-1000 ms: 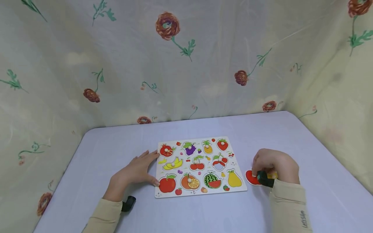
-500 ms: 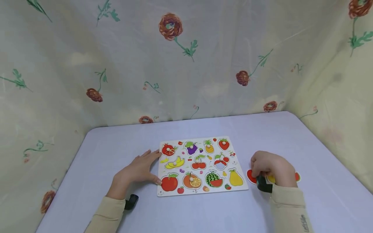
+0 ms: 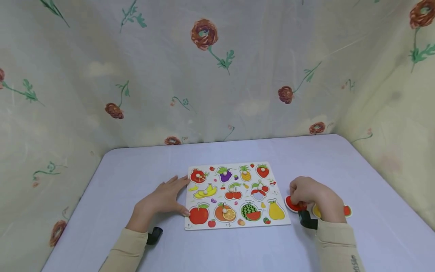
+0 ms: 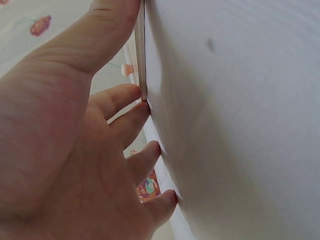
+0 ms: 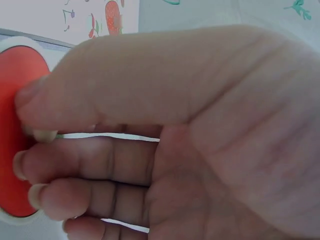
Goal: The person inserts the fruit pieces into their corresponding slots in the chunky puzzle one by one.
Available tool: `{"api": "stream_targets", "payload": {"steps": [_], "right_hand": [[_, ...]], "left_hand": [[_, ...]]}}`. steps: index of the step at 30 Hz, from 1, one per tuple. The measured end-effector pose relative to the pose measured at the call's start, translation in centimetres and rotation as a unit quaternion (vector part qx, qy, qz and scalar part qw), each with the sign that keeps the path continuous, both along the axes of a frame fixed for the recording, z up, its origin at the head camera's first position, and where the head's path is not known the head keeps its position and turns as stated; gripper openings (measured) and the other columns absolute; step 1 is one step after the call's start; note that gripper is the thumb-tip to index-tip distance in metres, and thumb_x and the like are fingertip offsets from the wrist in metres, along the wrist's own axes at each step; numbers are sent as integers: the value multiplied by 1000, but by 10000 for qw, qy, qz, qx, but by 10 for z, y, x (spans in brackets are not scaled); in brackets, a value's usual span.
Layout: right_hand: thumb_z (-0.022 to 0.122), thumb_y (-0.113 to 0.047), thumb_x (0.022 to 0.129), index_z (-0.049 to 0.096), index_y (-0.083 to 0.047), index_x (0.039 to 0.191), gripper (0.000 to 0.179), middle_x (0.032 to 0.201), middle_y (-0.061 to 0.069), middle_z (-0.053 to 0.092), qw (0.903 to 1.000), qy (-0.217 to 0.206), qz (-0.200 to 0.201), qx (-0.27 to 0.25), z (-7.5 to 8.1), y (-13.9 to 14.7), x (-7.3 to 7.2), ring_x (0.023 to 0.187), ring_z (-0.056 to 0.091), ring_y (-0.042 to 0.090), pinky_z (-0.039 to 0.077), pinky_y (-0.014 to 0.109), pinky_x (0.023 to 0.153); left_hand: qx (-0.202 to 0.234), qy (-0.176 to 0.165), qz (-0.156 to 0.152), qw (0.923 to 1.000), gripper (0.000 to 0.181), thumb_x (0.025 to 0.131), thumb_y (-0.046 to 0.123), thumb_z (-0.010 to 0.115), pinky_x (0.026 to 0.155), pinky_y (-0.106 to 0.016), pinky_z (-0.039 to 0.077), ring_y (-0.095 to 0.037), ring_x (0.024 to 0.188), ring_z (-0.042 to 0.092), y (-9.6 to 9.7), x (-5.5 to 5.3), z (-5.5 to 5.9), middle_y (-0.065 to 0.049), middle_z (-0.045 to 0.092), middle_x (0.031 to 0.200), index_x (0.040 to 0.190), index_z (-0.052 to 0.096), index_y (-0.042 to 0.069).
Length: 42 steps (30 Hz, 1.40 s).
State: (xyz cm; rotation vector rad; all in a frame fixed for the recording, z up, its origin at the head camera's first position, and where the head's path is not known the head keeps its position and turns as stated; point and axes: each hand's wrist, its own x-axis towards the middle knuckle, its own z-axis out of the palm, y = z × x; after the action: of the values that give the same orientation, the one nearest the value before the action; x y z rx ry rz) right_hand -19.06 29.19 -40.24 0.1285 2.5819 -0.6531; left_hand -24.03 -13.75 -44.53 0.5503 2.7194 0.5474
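A white fruit peg puzzle board [image 3: 249,224] lies on the table, with fruit pieces and small knobs on many of its shapes. My left hand [image 3: 163,200] rests at its left edge, fingers spread and thumb at the lower left beside the apple shape; the left wrist view shows fingertips against the board's edge [image 4: 142,65]. To the right of the board, my right hand [image 3: 310,194] pinches a red puzzle piece [image 3: 291,204] with a white rim, thumb and fingertips meeting at its face. The piece [image 5: 17,190] shows partly in the right wrist view; its knob is hidden by the fingers.
Partly under my right wrist lie a yellow puzzle piece [image 3: 316,210] and a red-and-green piece [image 3: 347,211]. The white-covered table [image 3: 238,249] ends at the back against a flowered curtain [image 3: 248,105], which also hangs at both sides.
My right hand has moved slightly left with the red piece, nearer the board's edge. More of the yellow and red-and-green pieces shows. The left hand stays at the board; the head view has shifted slightly.
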Motion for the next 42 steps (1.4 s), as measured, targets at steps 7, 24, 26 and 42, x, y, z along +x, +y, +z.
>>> {"api": "stream_targets", "payload": {"steps": [7,24,26,42], "right_hand": [[64,-8,82,61,-8,81,3,75,5,56,9988,444,183,-73,5,-11,-6,71,52,20,39,28,60],[62,-7,82,60,-8,83,2,82,7,60,9900,1306,276,-455,5,-51,-16,71,52,20,41,26,57],[62,-8,83,60,-8,84,2,83,8,60,9890,1355,372,-460,6,-57,-17,72,52,20,42,26,57],[64,-5,84,64,-15,85,10,73,2,54,9773,1662,1192,-556,1,-108,-13,69,51,17,41,27,57]], "left_hand": [[-34,-23,1,10000,107,64,46,90,124,-62,16,-31,155,16,1,-2,1,0,30,164,154,37,21],[-55,-28,-10,10000,106,65,45,90,123,-63,17,-31,155,16,0,-3,-2,-1,31,164,154,38,21],[-59,-23,-7,10000,106,65,45,90,123,-63,17,-31,155,16,0,-3,-2,0,31,164,154,37,21],[-29,-76,8,10000,106,66,45,90,123,-62,16,-30,155,14,-3,-5,-3,1,31,164,154,36,21]]}}
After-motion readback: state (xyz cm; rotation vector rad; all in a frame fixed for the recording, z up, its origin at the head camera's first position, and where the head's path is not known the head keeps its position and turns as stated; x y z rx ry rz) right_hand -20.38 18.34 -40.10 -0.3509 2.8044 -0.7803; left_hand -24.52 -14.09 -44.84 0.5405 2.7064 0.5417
